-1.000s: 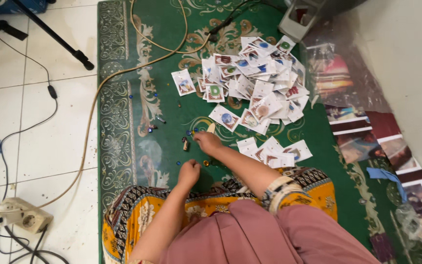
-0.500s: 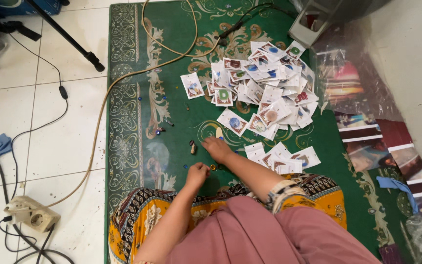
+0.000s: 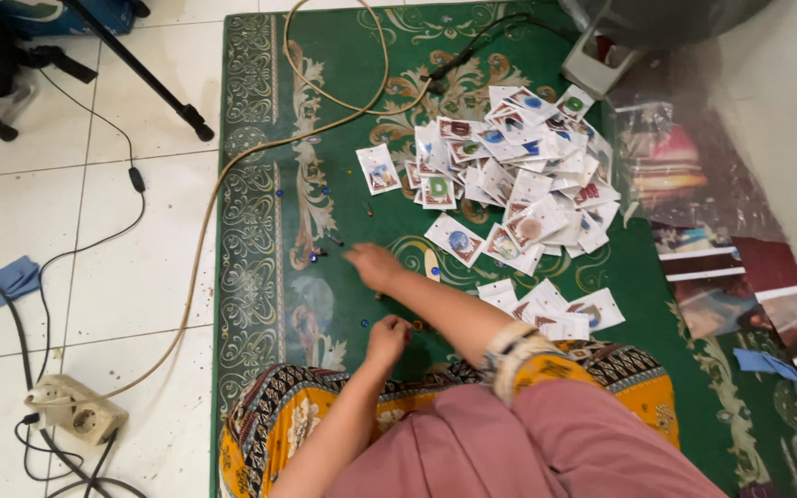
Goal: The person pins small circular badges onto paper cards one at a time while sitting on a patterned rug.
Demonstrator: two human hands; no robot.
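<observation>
**Inspector:** Grip status, nearest first.

**Assistant:** Left hand (image 3: 387,336) is curled into a loose fist low on the green rug (image 3: 343,55), just ahead of the patterned cloth (image 3: 274,415) over the lap. Whether anything sits inside the fist cannot be told. A small dark bead (image 3: 364,323) lies on the rug just beside it.

**Inspector:** And the right?

**Assistant:** Right hand (image 3: 375,266) is stretched further out, palm down, fingers bent toward the rug. It is blurred; its grip cannot be read as wide or narrow, and no held object shows. A banded cuff (image 3: 509,349) wraps that forearm.

**Inspector:** What lies about it?

**Assistant:** More small beads (image 3: 314,257) are scattered on the rug just left of the right hand. To its right, touching nothing, a few small white packets (image 3: 546,309) lie near the knee.

**Inspector:** Further out?

**Assistant:** A large heap of white packets (image 3: 518,166), each with a coloured round piece showing, is spread over the middle of the rug. One single packet (image 3: 379,169) sits apart at the heap's left. A tan cable (image 3: 232,171) curves over the rug's far end and off onto the tiled floor (image 3: 39,221), toward a white socket block (image 3: 76,410) at near left. A black stand leg (image 3: 145,74) crosses the far tiles.
</observation>
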